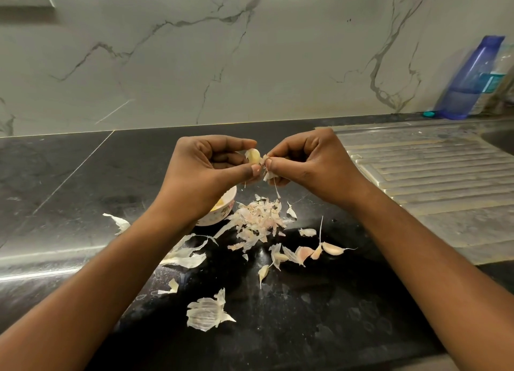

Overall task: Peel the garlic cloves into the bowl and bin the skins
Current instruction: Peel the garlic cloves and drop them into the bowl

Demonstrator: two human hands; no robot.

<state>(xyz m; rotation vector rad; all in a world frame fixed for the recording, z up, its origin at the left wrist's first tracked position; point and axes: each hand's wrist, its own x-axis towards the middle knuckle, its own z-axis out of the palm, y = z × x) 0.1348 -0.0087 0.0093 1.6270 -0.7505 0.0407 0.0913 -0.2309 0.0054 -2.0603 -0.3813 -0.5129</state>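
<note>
My left hand (207,170) pinches a pale garlic clove (253,156) between thumb and fingers, held above the counter. My right hand (308,162) pinches a strip of skin (269,173) that hangs off the clove's end. Below my left wrist stands a small white floral bowl (222,209), half hidden, with yellowish peeled garlic inside. A heap of loose skins (258,217) lies right of the bowl. Unpeeled cloves (331,249) lie further right on the black counter (306,315).
Larger papery husks lie near the front (207,312) and left (119,222). A ribbed steel sink drainboard (434,176) fills the right side. A blue bottle (470,78) stands at the back right against the marble wall. No bin is in view.
</note>
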